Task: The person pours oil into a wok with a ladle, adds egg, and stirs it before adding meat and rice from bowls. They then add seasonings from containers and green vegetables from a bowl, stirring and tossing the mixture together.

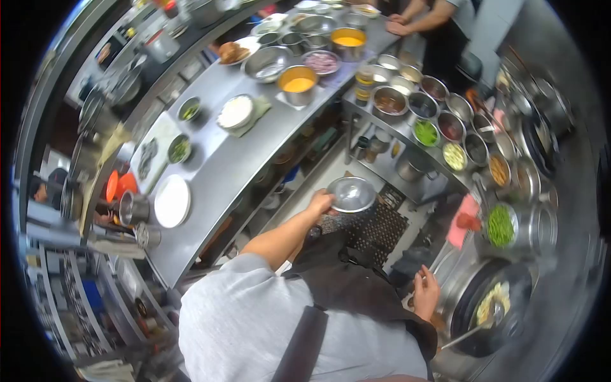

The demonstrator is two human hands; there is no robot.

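Observation:
My left hand (pixel 322 202) is closed on the rim of a shiny metal bowl (pixel 353 194), held out over the floor between the two counters. Nothing but a little shine shows inside the bowl. My right hand (pixel 426 291) is raised beside the stove, fingers apart, with nothing in it. Below and right of that hand, a black wok (pixel 463 318) holds pale yellow food (pixel 494 302). A ladle (pixel 471 332) rests in the wok with its bowl on the food, its handle pointing toward my body.
On the left, a long steel counter (pixel 219 167) bears plates, bowls and pots of orange liquid. Several ingredient containers, including chopped greens (pixel 501 224), line the right side. A pink cloth (pixel 463 219) lies near the stove. Another person's hands (pixel 400 27) rest at the far counter end.

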